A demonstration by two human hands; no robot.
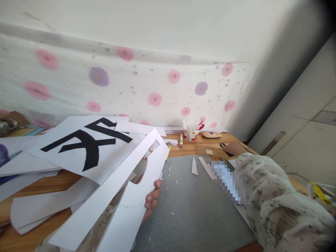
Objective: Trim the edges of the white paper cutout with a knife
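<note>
My left hand (pixel 152 197) grips a large white cut-out sheet (pixel 118 196) with holes cut in it, held tilted over the left edge of the grey cutting mat (pixel 189 206). Only my fingertips show past the sheet's edge. My right hand (pixel 233 148), in a patterned sleeve, reaches to the far right of the desk and closes on a dark, pen-like object (pixel 225 147). White paper offcuts (pixel 194 167) lie on the mat near it.
A white sheet with a big black character (pixel 86 147) lies on a paper pile at left. A small cup of utensils (pixel 191 133), a marker (pixel 181 140) and a flat oval object (pixel 211 134) stand at the back by the flowered wall covering. A cabinet is at right.
</note>
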